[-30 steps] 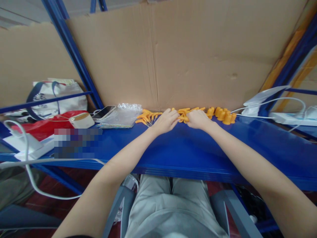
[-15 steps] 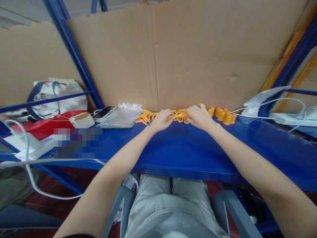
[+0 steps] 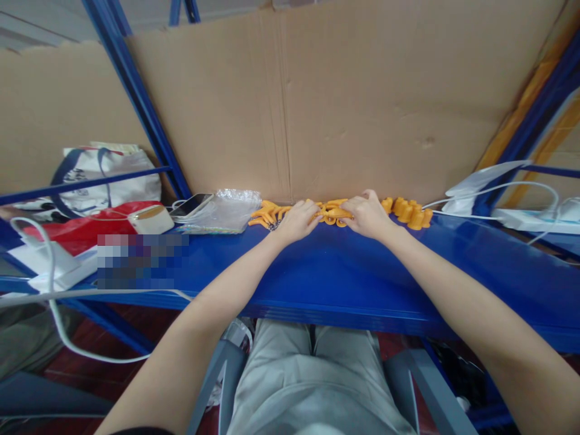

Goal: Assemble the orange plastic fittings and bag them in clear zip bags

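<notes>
At the back of the blue table [image 3: 317,272], both hands are at a row of orange plastic parts [image 3: 334,214], some with round ring ends. My left hand [image 3: 299,221] curls its fingers over the left end of this row; its fingertips are partly hidden. Facing it, my right hand [image 3: 369,216] has thumb and fingers closed around the right end of the row. Left of my left hand lies a pile of branching orange pieces [image 3: 265,212], with small metal bits by the wrist. Several orange spool-shaped pieces [image 3: 410,214] stand just right of my right hand.
A cardboard wall [image 3: 362,96] rises directly behind the parts. To the left are a clear plastic bag [image 3: 217,214], a phone [image 3: 193,206], a red bag [image 3: 104,226] and a white cable [image 3: 58,326]. Blue posts [image 3: 136,96] frame the table; a power strip [image 3: 539,219] lies at right.
Between the hands, my left fingers have shifted slightly and lie lower over the orange parts. My right hand stays almost in place.
</notes>
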Tool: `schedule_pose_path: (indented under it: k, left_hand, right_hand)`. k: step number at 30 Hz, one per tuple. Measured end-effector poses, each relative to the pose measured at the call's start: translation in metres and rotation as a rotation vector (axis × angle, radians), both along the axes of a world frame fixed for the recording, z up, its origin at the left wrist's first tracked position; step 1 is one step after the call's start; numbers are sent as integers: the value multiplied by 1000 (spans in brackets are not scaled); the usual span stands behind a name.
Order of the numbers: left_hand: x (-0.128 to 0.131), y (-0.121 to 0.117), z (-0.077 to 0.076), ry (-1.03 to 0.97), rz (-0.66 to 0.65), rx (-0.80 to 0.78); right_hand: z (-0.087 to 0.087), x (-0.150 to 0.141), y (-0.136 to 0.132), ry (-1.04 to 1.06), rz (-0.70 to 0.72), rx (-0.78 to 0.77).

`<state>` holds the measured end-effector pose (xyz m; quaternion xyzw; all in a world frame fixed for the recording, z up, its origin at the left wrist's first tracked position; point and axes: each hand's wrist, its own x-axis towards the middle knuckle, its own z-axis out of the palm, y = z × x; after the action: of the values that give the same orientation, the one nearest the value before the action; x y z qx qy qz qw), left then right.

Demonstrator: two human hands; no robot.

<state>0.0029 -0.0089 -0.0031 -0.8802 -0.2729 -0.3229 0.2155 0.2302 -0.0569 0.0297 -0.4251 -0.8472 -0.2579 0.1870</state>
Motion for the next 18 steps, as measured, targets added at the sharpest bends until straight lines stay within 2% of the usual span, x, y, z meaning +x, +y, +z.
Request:
schedule_pose_path:
  k: [6, 10, 14, 18]
  left_hand:
    - [0, -3, 4, 98, 42, 78]
    - [0, -5, 4, 133, 36, 123]
    - [1, -7, 5, 116, 10, 102]
    - [1, -5, 5, 28, -24, 35]
  right_hand:
    - [0, 1, 1, 76, 19, -45]
    - [0, 7, 6, 178, 35, -202]
    - [-1, 16, 14, 332, 94, -331]
    - [-1, 18, 16, 380, 165, -325]
